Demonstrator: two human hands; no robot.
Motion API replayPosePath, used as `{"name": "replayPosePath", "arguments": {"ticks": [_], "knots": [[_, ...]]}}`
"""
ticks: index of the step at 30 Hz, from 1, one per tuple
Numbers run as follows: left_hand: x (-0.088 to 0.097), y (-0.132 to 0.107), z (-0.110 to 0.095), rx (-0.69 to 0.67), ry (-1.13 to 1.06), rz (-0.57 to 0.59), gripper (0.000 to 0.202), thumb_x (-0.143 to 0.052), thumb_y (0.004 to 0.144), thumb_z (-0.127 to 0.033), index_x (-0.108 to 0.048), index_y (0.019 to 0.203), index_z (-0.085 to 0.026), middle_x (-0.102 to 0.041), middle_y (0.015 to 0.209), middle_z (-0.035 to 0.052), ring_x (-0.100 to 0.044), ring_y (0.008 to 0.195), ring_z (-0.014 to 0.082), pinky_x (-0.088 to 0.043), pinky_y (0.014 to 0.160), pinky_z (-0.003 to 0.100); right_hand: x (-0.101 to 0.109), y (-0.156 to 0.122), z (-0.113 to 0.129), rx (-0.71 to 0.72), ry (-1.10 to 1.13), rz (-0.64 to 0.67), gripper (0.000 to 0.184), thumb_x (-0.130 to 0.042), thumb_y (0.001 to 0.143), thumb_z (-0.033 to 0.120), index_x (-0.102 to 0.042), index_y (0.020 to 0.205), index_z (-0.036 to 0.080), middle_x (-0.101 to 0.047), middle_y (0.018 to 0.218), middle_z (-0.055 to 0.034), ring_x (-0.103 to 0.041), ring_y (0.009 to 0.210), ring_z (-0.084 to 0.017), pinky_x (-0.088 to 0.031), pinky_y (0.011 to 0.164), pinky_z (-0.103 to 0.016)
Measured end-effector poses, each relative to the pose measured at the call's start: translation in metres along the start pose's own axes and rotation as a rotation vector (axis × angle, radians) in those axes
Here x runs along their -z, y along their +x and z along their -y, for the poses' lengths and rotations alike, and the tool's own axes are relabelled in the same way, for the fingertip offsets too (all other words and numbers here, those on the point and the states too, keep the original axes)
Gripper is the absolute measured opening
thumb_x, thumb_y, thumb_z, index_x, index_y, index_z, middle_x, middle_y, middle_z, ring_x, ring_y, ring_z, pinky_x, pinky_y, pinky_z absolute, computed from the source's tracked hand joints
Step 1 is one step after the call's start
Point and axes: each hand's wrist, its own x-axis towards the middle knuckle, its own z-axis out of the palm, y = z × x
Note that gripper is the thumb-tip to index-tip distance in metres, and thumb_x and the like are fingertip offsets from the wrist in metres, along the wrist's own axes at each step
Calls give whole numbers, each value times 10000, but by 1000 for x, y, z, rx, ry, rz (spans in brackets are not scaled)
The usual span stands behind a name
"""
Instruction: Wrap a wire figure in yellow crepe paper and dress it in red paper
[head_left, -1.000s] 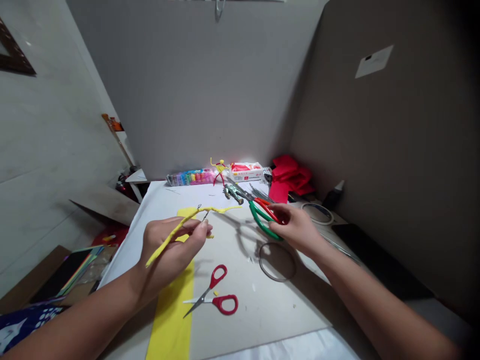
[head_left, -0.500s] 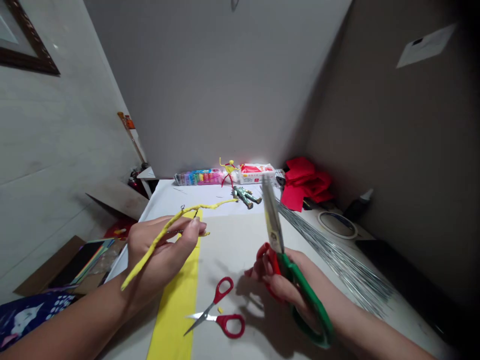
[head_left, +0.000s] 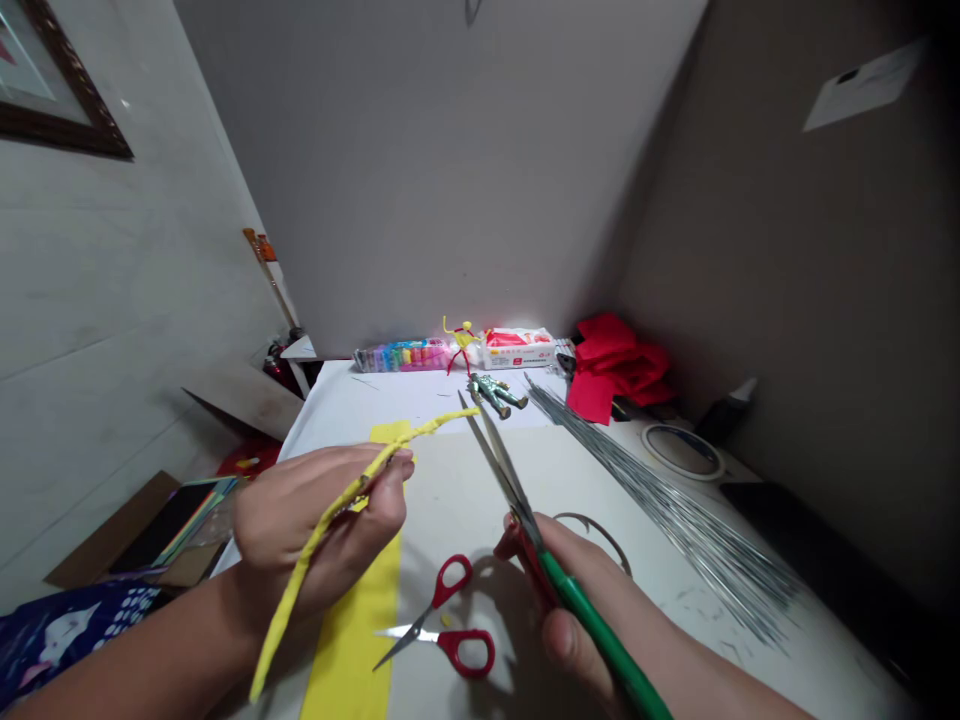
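My left hand [head_left: 322, 520] is closed in a pinch on a long yellow-wrapped wire [head_left: 307, 555], whose thin end points up and right. Gripped in my right hand [head_left: 585, 590] is a large pair of scissors [head_left: 510, 480] with green and red handles. Its blades are slightly apart, and the wire's tip appears between or just beside them; I cannot tell whether they touch. Below the hands a small pair of red-handled scissors [head_left: 465, 650] lies with its blades spread, partly over a yellow strip [head_left: 352, 650] on the table.
A bundle of bare wires [head_left: 660, 500] lies at the right, near a tape roll [head_left: 682, 452] and red cloth [head_left: 619, 365]. Farther back are a silver figure [head_left: 498, 394], a red-and-yellow wire figure [head_left: 463, 340], a colourful pack [head_left: 401, 356] and a white-and-red box [head_left: 527, 347].
The large scissors have moved left and tilted towards the tip of the yellow-wrapped wire, their blades now apart. My left hand has turned and lowered slightly with the wire.
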Motion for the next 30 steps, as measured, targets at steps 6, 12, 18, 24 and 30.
{"name": "replayPosePath", "arguments": {"ticks": [6,12,18,24,30], "knots": [[-7,0,-6,-257,31,46,91,-611,744,-116,-622,749,-206,-718,730,-26,-696,708,143,-568,721,235,-3,4,7,-25,85,-18,466,-470,817,629,-491,925,177,-553,819,-41,-503,721,-163,-428,616,-234],[-12,-11,1,-352,-15,83,164,-655,743,-236,-609,891,-183,-716,807,22,-687,780,169,-552,761,266,-7,4,-3,-20,234,-59,435,-486,815,626,-472,860,194,-510,712,-1,-444,614,-121,-369,516,-199],[-11,-9,-3,-350,-37,127,182,-647,745,-170,-598,920,-170,-715,807,39,-688,820,184,-535,795,257,-6,5,-1,-50,224,-58,393,-551,801,576,-465,832,194,-498,696,9,-439,611,-117,-359,499,-188],[-9,-1,-6,-386,-18,153,205,-637,708,-96,-623,898,-171,-733,777,47,-700,788,189,-547,768,252,-3,6,4,-145,170,-64,330,-541,828,512,-488,806,187,-522,704,3,-455,629,-124,-382,539,-200],[-8,5,-11,-384,11,151,194,-595,742,-117,-644,919,-180,-739,781,43,-706,750,188,-558,739,261,-7,9,-2,-174,119,-92,337,-556,811,508,-507,765,178,-524,663,5,-450,598,-119,-385,528,-202]]}}
